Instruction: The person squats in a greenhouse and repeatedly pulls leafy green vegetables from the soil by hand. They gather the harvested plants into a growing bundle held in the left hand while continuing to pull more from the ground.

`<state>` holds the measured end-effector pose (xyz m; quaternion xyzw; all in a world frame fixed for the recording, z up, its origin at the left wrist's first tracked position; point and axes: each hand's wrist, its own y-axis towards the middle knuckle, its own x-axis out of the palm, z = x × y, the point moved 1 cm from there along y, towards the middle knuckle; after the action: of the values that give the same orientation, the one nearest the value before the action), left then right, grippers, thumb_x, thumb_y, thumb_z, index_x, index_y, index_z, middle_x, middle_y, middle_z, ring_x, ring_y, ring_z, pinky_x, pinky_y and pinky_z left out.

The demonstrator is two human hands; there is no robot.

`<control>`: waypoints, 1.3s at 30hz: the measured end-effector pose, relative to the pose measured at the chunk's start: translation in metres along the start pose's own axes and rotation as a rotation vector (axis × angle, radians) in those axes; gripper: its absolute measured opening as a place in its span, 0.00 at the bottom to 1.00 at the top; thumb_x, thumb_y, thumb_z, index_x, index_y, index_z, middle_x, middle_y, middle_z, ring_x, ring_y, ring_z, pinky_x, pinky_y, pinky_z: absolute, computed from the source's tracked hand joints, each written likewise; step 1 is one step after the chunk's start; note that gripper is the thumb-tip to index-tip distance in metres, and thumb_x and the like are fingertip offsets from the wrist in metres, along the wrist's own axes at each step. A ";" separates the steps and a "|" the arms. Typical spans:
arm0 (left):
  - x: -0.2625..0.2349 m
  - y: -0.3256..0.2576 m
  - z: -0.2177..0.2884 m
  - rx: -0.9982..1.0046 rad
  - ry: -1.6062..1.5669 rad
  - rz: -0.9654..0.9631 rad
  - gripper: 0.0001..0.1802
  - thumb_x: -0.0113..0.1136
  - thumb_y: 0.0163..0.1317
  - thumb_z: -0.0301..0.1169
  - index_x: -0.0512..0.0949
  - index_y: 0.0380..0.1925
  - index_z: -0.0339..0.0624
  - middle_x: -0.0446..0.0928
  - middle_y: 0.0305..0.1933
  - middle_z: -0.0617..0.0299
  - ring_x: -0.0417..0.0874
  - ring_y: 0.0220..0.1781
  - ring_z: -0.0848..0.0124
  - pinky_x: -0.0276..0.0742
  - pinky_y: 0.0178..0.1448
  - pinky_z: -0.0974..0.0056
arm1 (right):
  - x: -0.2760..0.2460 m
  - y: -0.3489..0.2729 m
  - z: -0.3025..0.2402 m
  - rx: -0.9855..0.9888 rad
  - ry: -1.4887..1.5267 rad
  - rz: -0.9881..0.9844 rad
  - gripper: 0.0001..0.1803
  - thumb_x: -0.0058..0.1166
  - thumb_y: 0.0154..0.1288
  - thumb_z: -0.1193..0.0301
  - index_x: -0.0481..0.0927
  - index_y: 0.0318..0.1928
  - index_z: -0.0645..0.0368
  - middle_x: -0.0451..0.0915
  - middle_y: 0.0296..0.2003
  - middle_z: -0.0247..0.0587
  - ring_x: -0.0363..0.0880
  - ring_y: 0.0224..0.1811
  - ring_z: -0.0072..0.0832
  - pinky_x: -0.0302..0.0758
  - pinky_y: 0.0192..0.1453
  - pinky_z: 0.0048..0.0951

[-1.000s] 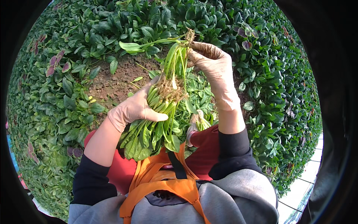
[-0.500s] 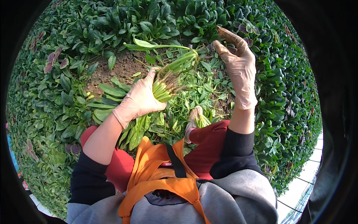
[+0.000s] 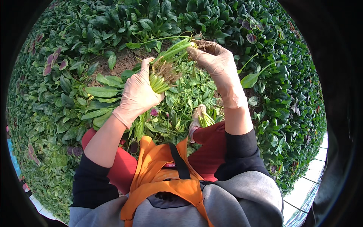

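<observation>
My left hand (image 3: pixel 137 94), in a thin pale glove, is wrapped round a bunch of spinach (image 3: pixel 158 84). The bunch lies sideways, with its cut-looking pale green stems and brown hairy roots toward the right and its broad leaves (image 3: pixel 101 92) trailing out to the left. Above it, a few longer stems (image 3: pixel 176 48) stick out toward the upper right. My right hand (image 3: pixel 221 70), its gloved fingertips brown with soil, pinches the rooted end of these stems between thumb and fingers.
Dense leafy plants (image 3: pixel 287 102) surround me on both sides and ahead. Bare brown soil (image 3: pixel 128 60) shows at the upper left. Loose leaves and weeds (image 3: pixel 189 89) cover the ground between my hands, near my shoe (image 3: pixel 197 117). Two loose leaf stalks (image 3: pixel 251 78) lie right of my right hand.
My right hand has come left from its raised, open pose and closed on the rooted stem end. My left hand, still round the bunch, has shifted slightly up and left.
</observation>
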<state>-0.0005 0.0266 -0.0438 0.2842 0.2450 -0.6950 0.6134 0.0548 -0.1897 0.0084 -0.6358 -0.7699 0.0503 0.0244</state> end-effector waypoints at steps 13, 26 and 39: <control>-0.005 -0.004 0.004 0.144 0.200 0.139 0.48 0.73 0.42 0.30 0.59 0.65 0.48 0.81 0.35 0.48 0.84 0.37 0.48 0.79 0.44 0.52 | -0.019 0.010 -0.007 0.087 0.072 0.231 0.16 0.68 0.60 0.67 0.85 0.44 0.64 0.86 0.34 0.35 0.80 0.31 0.15 0.74 0.36 0.15; -0.004 -0.007 0.002 0.182 0.256 0.141 0.46 0.73 0.44 0.32 0.60 0.64 0.50 0.81 0.32 0.51 0.83 0.34 0.48 0.79 0.41 0.52 | -0.034 0.015 0.002 -0.031 -0.191 0.378 0.13 0.64 0.64 0.64 0.86 0.40 0.63 0.86 0.32 0.34 0.83 0.31 0.18 0.77 0.36 0.19; -0.007 -0.007 0.011 0.034 -0.094 -0.036 0.46 0.73 0.44 0.27 0.59 0.63 0.45 0.82 0.46 0.53 0.85 0.47 0.59 0.80 0.54 0.60 | -0.041 0.026 0.011 -0.238 0.192 0.562 0.09 0.61 0.61 0.80 0.84 0.43 0.68 0.86 0.34 0.38 0.82 0.33 0.20 0.78 0.42 0.18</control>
<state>-0.0075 0.0250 -0.0311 0.2571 0.2092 -0.7226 0.6066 0.0868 -0.2260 -0.0038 -0.8238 -0.5587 -0.0958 0.0075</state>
